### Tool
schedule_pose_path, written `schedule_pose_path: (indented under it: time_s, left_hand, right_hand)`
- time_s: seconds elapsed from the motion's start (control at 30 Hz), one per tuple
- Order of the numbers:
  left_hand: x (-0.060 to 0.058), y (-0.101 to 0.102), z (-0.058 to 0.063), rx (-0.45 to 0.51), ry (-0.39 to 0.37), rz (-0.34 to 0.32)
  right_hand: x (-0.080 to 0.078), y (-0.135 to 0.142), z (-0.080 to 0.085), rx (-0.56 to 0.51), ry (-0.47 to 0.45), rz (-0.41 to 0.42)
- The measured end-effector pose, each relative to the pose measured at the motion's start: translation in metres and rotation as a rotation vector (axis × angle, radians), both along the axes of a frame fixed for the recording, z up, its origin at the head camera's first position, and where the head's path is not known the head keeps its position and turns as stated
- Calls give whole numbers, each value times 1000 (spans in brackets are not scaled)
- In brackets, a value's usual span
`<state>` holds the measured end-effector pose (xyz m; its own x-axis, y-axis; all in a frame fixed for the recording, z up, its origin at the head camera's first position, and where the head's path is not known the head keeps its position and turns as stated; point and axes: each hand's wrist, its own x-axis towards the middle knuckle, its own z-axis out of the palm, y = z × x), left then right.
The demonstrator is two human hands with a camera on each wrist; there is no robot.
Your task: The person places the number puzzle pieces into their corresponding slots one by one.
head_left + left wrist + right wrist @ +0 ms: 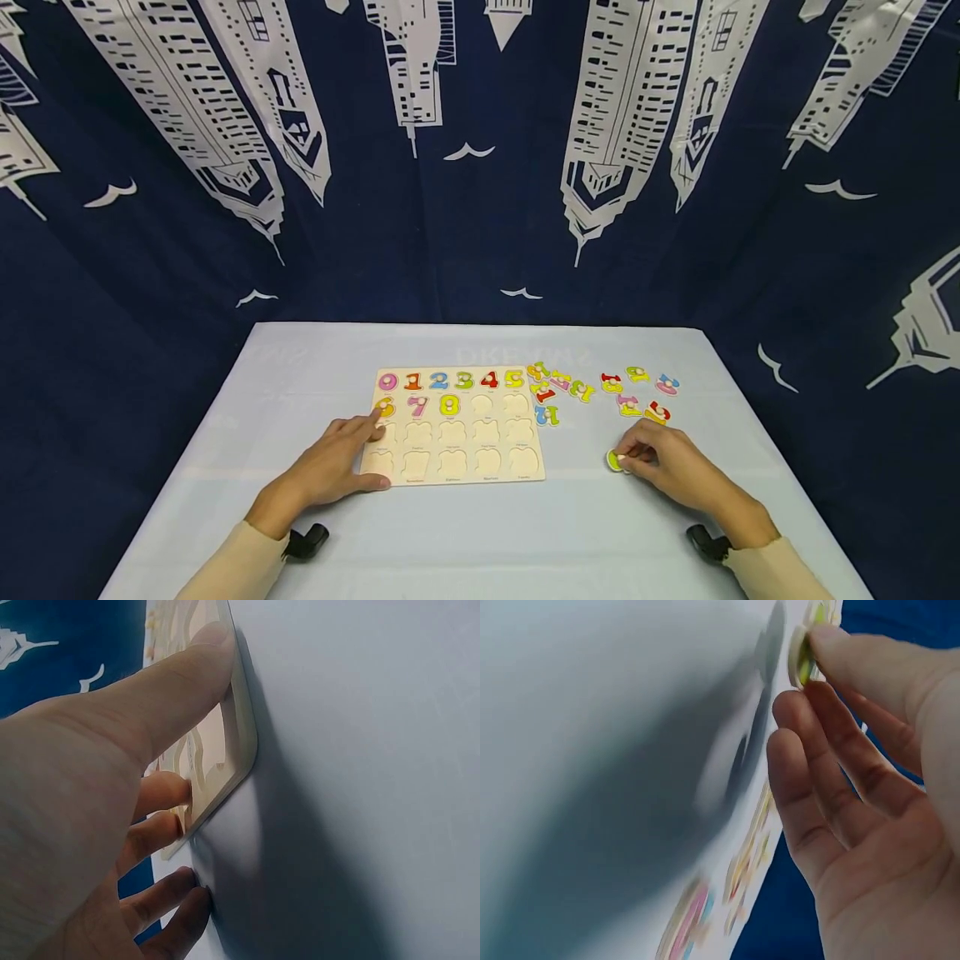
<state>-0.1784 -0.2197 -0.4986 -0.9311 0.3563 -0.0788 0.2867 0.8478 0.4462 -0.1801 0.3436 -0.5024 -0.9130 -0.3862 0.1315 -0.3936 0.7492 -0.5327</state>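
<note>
While the left hand (330, 462) rests, fingers spread, on the number board (471, 463), the right hand (675, 467) pinches a yellow-green piece (612, 461) well right of it. Fitting seems under way, numbers 0 to 8 (449, 405) seated; next, probably matching an empty recess (486, 432). Loose pieces (581, 391) lie beyond the right hand; the left hand partly covers some recesses.

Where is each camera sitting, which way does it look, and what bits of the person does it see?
Head: on the head, looking forward and down at the number board and loose pieces; both hands, left hand and right hand, and sleeves show.
Left wrist: on that wrist, looking at the board's corner; only the left hand shows.
Right wrist: on that wrist, looking at the pinched green piece; only the right hand shows.
Shared: head and right wrist both see the green piece.
</note>
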Motion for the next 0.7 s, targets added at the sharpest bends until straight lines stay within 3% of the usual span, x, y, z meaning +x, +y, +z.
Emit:
schedule_pose_path:
  time_s: [0.23, 0.7]
  left_hand:
    - [0, -1, 0, -6, 1, 0]
    - [-2, -2, -1, -6, 8, -9]
  right_hand:
    - [-20, -45, 1, -46, -1, 8]
    - [-70, -145, 3, -127, 57, 100]
